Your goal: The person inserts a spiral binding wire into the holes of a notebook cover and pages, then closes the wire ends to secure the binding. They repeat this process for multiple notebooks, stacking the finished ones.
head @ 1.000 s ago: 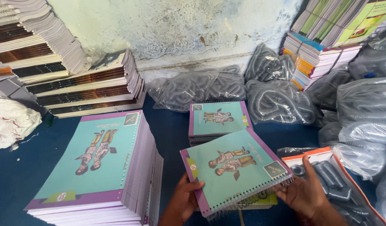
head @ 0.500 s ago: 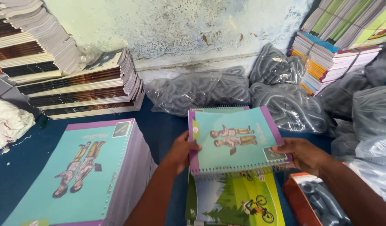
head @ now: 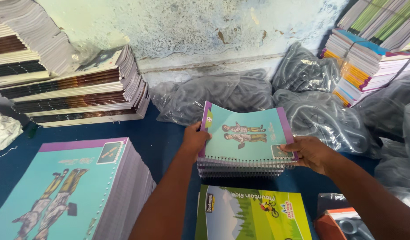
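Observation:
My left hand (head: 195, 139) grips the left edge of a teal spiral notebook (head: 247, 133) with a purple border and two drawn figures. My right hand (head: 309, 152) holds the same notebook at its right corner. The notebook lies flat on top of a short stack of spiral-bound notebooks (head: 240, 169) on the blue floor. Just in front of that stack lies a green and yellow cover sheet (head: 251, 215) with a cyclist picture.
A tall pile of teal cover sheets (head: 76, 191) stands at the left. Stacks of printed sheets (head: 80, 93) lean by the wall. Plastic bags of black spiral wire (head: 222, 95) lie behind the notebooks and at the right. Colourful notebook piles (head: 365, 62) fill the far right corner.
Both hands carried the teal notebook forward and away from me, then set it down on the short stack. The green cover sheet underneath came into view.

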